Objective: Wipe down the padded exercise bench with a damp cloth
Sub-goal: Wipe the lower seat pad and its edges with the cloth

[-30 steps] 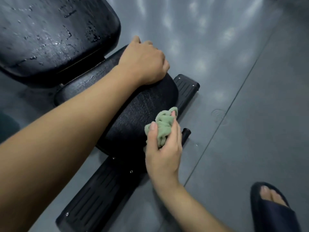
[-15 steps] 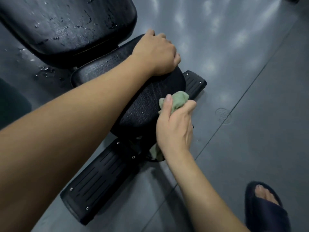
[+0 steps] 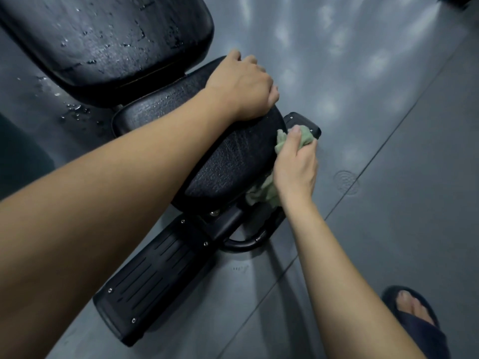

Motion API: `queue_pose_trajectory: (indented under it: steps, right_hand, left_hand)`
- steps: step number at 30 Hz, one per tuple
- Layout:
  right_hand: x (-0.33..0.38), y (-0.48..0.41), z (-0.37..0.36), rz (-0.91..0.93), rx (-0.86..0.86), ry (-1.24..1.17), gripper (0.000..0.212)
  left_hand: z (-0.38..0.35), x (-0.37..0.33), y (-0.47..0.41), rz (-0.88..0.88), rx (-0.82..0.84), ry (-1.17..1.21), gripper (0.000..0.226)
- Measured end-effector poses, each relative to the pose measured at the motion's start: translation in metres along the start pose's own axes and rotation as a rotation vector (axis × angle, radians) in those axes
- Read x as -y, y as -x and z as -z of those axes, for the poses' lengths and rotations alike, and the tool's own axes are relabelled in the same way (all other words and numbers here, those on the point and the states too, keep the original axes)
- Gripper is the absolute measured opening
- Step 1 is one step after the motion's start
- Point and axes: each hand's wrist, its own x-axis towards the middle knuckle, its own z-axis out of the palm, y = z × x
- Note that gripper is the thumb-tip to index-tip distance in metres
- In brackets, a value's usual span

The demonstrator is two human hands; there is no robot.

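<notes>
The black padded bench has a wet back pad (image 3: 108, 40) at the upper left and a smaller textured seat pad (image 3: 225, 161) in the middle. My left hand (image 3: 243, 86) grips the far edge of the seat pad with curled fingers. My right hand (image 3: 295, 164) holds a crumpled green cloth (image 3: 267, 190) against the right side of the seat pad. Part of the cloth shows above my thumb and part hangs below my palm.
The bench's black slotted foot bar (image 3: 155, 273) lies across the grey floor (image 3: 388, 125), with a curved black handle (image 3: 243, 244) beside it. Water drops (image 3: 75, 110) sit on the floor at left. My sandalled foot (image 3: 414, 317) stands at the lower right.
My right hand has slid the cloth along the seat pad's side toward its far end. The left hand keeps its grip on the pad. The view has shifted, showing more of the foot bar.
</notes>
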Motion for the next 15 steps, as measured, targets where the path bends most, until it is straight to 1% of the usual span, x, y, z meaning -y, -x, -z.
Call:
queue_pose_trajectory:
  steps: [2,5,7,10,12,15]
  right_hand:
    - [-0.006,0.026,-0.002,-0.004,0.027,-0.013,0.044]
    - [-0.015,0.069,-0.004,0.051,0.077,0.006,0.044]
    - [-0.016,0.083,-0.004,0.058,0.125,0.032,0.044]
    - [-0.016,0.068,-0.004,0.058,0.106,0.076,0.045]
    - [-0.016,0.041,-0.004,0.02,0.08,0.041,0.045]
    - [-0.012,0.005,-0.001,-0.061,0.123,0.036,0.056]
  left_hand:
    - [0.0,0.0,0.002,0.011,-0.005,0.006,0.052]
    - [0.0,0.001,0.002,0.02,-0.009,0.015,0.055]
    - [0.0,0.001,0.002,0.023,-0.002,0.019,0.055]
    - [-0.001,0.0,0.002,0.019,0.002,0.013,0.054]
    - [0.0,-0.001,0.003,0.017,0.007,0.016,0.053]
    - [0.002,0.0,0.005,0.023,0.014,0.009,0.053]
